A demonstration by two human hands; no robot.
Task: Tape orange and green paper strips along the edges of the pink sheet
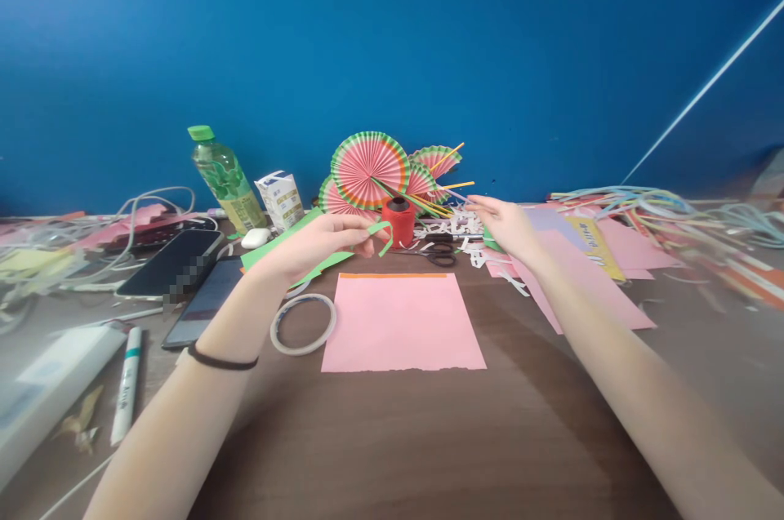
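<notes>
Brown table (392, 438), blue wall (392, 30) behind, and here the left hand (343, 238), fingers curled, pinches 1 green strip (384, 227); the right hand (501, 222), nearly closed, grips 1 pale strip (454, 194)!

Evenly bright, soft shadows at lower right, side edges stretched and blurred

A plain, saturated blue wall (275, 38) is rising behind the far edge of a brown wood-grain worktop (392, 438); a thin white line (704, 91) is slanting up the wall toward the right.
</notes>
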